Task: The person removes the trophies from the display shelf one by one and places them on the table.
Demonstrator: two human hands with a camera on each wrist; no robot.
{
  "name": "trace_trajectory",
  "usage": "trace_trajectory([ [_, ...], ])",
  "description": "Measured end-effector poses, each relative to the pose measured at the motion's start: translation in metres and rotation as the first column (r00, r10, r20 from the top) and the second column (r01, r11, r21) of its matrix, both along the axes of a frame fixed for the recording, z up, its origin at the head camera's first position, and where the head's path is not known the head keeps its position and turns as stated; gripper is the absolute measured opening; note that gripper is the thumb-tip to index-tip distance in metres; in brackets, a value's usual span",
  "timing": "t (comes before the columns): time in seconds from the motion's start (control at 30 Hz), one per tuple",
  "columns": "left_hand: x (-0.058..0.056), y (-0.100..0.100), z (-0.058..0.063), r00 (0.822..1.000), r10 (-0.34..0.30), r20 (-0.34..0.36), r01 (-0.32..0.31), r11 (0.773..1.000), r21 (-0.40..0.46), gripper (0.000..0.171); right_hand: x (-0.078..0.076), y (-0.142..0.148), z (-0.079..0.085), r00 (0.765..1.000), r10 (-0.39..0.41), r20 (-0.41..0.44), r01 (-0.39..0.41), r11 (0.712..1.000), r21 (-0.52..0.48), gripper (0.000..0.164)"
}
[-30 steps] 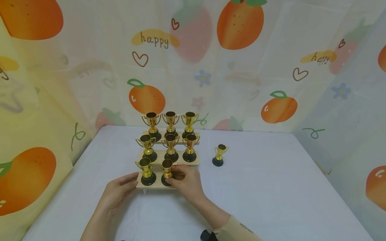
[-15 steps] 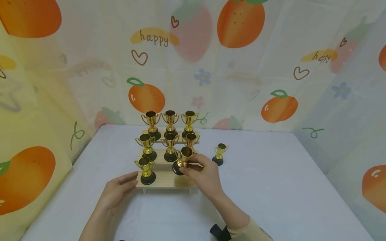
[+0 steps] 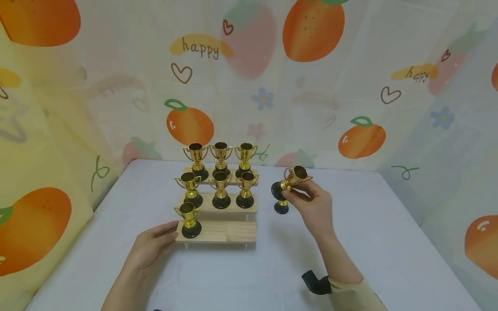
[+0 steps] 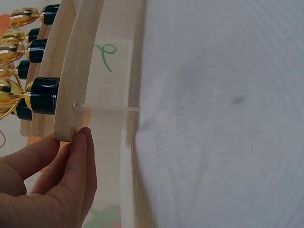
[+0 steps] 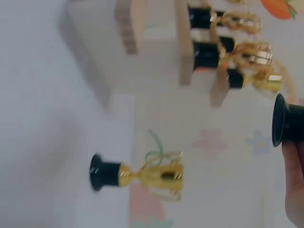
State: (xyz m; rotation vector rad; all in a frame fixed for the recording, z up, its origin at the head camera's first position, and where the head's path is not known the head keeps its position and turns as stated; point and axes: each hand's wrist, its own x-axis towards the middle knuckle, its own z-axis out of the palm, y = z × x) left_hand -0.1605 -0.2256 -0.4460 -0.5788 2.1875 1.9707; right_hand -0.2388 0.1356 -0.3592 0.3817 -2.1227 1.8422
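My left hand (image 3: 151, 247) pinches the left end of the lowest shelf of a three-step wooden display stand (image 3: 235, 232); thumb and fingertips grip the board's end in the left wrist view. Raised to the right of the stand, my right hand (image 3: 316, 211) holds a small gold trophy cup (image 3: 298, 174) with a black base, tilted rightward. Behind it a second trophy (image 5: 159, 176) stands upright on the table, its top hidden in the head view. On the lowest shelf one trophy (image 3: 189, 220) stands at the left. The middle and top shelves each carry three trophies.
White cloth covers the table (image 3: 389, 242). A fruit-print curtain (image 3: 311, 108) hangs behind and at both sides. A black strap-like piece (image 3: 317, 283) sits at my right wrist by the sleeve. Clear legs (image 4: 107, 108) support the lowest shelf.
My right hand has lifted the second trophy off the lowest shelf and carried it right, past the stand, tilting it. The left hand stays on the shelf end.
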Motion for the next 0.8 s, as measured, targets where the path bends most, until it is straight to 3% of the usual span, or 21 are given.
trace_trajectory([
  [0.27,0.001,-0.001,0.002,1.000,-0.007,-0.009,0.007,1.000,-0.009,0.054,-0.021,0.035,-0.022,0.997,-0.079,0.024,0.078,0.997,0.021,0.029],
  [0.5,0.000,-0.002,-0.001,1.000,-0.017,-0.015,0.017,1.000,0.010,0.056,-0.037,0.057,-0.046,0.984,-0.149,0.102,0.147,0.989,0.026,0.030],
  [0.67,0.001,-0.002,-0.001,1.000,-0.017,-0.021,0.017,1.000,0.016,0.056,-0.048,0.068,-0.063,0.970,-0.191,0.148,0.172,0.976,0.135,0.029],
  [0.8,0.001,0.000,-0.001,1.000,-0.019,-0.018,0.020,1.000,0.018,0.054,-0.055,0.074,-0.076,0.964,-0.187,0.191,0.140,0.962,0.236,0.029],
])
